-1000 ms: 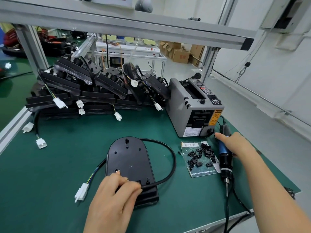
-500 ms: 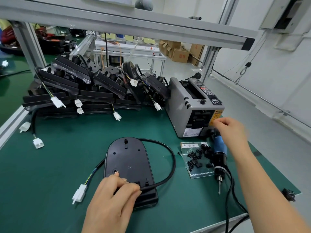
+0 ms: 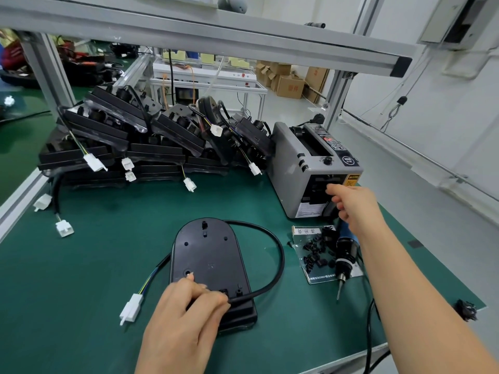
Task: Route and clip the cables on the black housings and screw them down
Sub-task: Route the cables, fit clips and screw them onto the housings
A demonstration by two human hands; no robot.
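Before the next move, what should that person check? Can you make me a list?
1. Black housing lies flat on the green mat: ok.
2. Left hand holds the cable down on the housing: ok.
3. Cable seated in its clip: cannot tell, fingers cover it.
4. Right hand at the tape dispenser outlet: ok; tape ready, cannot tell.
5. Screwdriver within reach, lying on the bag of clips: ok.

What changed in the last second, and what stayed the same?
The right hand let go of the blue electric screwdriver, which now lies across the clear bag of black clips, and moved up to the front of the grey tape dispenser. The left hand stays on the black oval housing, holding its black cable.
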